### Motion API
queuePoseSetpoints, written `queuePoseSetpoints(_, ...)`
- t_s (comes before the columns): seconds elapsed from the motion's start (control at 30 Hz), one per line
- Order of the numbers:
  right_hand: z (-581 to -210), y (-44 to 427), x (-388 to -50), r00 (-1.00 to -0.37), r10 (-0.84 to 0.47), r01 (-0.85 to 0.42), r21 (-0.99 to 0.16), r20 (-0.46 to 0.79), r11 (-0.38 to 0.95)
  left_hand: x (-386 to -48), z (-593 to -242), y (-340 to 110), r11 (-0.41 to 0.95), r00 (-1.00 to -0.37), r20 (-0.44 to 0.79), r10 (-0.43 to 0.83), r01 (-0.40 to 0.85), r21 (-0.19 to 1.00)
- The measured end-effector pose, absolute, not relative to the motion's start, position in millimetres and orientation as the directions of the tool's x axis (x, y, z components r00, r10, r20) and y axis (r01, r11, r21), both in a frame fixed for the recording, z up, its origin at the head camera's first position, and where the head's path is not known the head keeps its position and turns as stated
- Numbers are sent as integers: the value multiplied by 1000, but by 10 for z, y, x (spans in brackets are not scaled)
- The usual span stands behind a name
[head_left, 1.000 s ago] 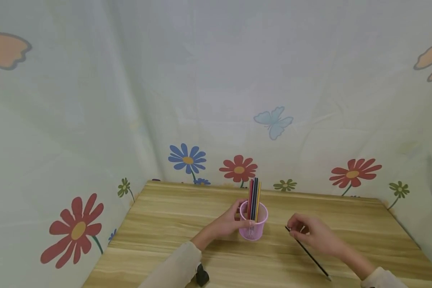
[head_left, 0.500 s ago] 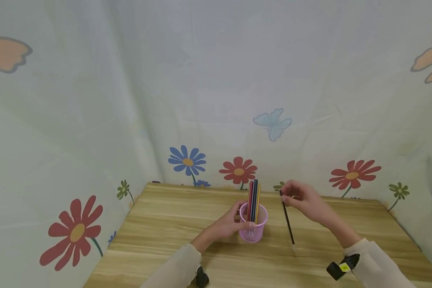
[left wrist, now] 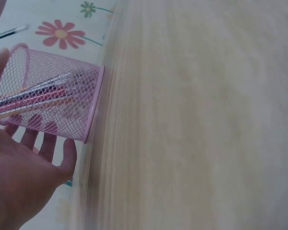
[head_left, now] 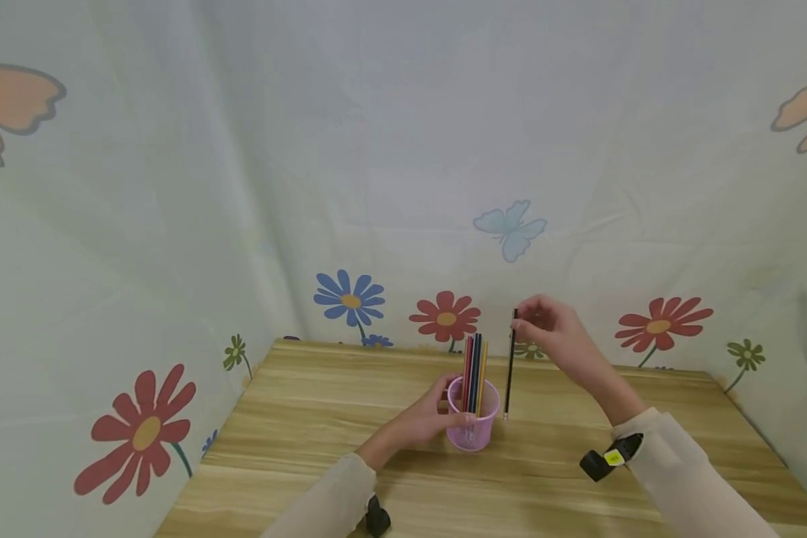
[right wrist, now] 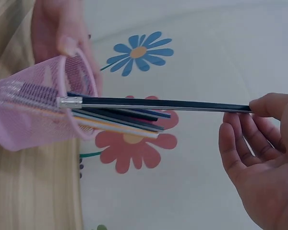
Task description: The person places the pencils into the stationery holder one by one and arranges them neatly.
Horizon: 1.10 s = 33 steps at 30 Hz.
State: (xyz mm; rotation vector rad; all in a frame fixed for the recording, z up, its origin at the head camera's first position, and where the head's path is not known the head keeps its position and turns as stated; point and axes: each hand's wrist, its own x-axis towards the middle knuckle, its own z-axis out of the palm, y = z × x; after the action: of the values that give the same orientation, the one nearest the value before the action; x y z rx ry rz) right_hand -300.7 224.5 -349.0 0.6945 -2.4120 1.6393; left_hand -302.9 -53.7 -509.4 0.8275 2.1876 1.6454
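A pink mesh pencil cup [head_left: 471,437] stands on the table, with several pencils [head_left: 474,373] in red, dark and yellow leaning inside it. My left hand [head_left: 420,418] grips the cup from its left side, thumb at the front and fingers behind. To the right of the cup, my right hand [head_left: 558,336] pinches a black pencil [head_left: 509,373] near its upper end. That pencil hangs almost upright, its metal-banded end [right wrist: 71,102] downward, beside the cup and above the table. In the right wrist view the band overlaps the cup's rim; in the head view the two are apart.
The wood-grain table [head_left: 309,388] ends at a pale curtain [head_left: 403,149] printed with flowers and butterflies. A black wrist device [head_left: 376,517] shows at the left cuff, another wrist device [head_left: 601,462] at the right cuff.
My right hand has lifted the black pencil off the table and moved it up and left towards the cup, turning it from slanted to nearly upright. My left hand and the cup have stayed put.
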Motion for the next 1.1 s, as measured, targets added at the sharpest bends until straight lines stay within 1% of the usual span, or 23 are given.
queuePoseSetpoints(0.13,-3428,2161,-3056,-890,-234,-443,-864,392,239,-3022,-5080,-541,191,-796,112,595,275,942)
queuePoseSetpoints(0.3,-3487,2059,-3138,-892,-200,-444,-868,405,222,-3032,-5092,-547,188,-796,112,595,274,943)
queuePoseSetpoints(0.6,-3822,1964,-3193,-922,-200,-376,-888,331,264,-3035,-5093,-544,165,-788,121,604,272,948)
queuePoseSetpoints(0.73,-3974,1934,-3214,-928,-208,-357,-899,310,254,-3036,-5096,-539,156,-790,125,601,269,950)
queuePoseSetpoints(1.1,-4332,1917,-3201,-942,-208,-317,-898,262,305,-3011,-5070,-538,166,-794,118,596,266,949)
